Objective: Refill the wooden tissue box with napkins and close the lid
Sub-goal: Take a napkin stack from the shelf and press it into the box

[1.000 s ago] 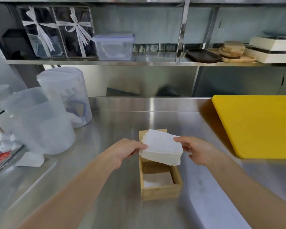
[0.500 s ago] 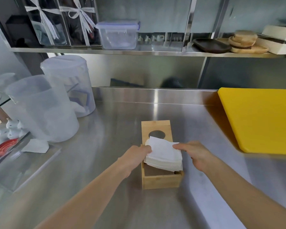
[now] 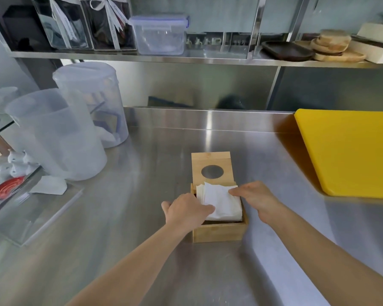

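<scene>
A wooden tissue box stands open on the steel counter, in the middle of the view. Its lid, with a round hole, lies flat just behind it. A stack of white napkins sits inside the box, its top near rim level. My left hand rests over the box's left side with fingertips on the stack's left edge. From the right, my right hand presses its fingers on the stack's upper edge. Both hands hold the stack between them.
A yellow cutting board lies at the right. Two translucent plastic pitchers stand at the left, with a loose napkin and a clear acrylic sheet in front. A shelf above carries containers and wooden plates.
Both hands have lowered the napkin stack from above the box down into it. The lid behind the box has come into full view.
</scene>
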Demonstrator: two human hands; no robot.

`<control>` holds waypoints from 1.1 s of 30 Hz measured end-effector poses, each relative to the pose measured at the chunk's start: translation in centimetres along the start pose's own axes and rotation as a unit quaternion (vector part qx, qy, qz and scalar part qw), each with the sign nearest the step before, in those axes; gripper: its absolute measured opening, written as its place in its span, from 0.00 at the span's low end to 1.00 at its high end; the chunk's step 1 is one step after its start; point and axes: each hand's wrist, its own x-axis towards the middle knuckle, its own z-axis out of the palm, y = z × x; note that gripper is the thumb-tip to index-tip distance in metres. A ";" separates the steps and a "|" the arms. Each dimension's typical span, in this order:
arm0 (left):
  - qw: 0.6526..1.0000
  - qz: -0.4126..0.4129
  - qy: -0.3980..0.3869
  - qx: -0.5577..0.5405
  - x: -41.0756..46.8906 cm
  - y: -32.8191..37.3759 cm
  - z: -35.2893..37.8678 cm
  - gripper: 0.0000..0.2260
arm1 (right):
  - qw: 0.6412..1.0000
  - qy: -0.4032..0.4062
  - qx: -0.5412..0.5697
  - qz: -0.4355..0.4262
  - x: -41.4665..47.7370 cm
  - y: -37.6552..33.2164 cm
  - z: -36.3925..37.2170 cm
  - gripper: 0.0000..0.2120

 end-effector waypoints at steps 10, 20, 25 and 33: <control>0.998 0.050 0.032 0.029 -0.2 0.1 1.9 0.13 | 0.983 0.067 -0.164 -0.046 0.3 0.2 0.8 0.12; 0.995 0.026 -0.001 0.098 0.0 0.5 2.1 0.14 | 0.932 0.086 -0.339 -0.090 1.2 0.0 1.5 0.10; 0.981 0.054 0.015 0.185 -0.1 0.8 2.8 0.17 | 0.900 0.065 -0.425 -0.078 1.6 0.6 2.4 0.12; 0.971 0.035 -0.016 0.236 -0.1 0.7 3.7 0.25 | 0.858 0.051 -0.505 -0.078 2.1 0.4 3.0 0.07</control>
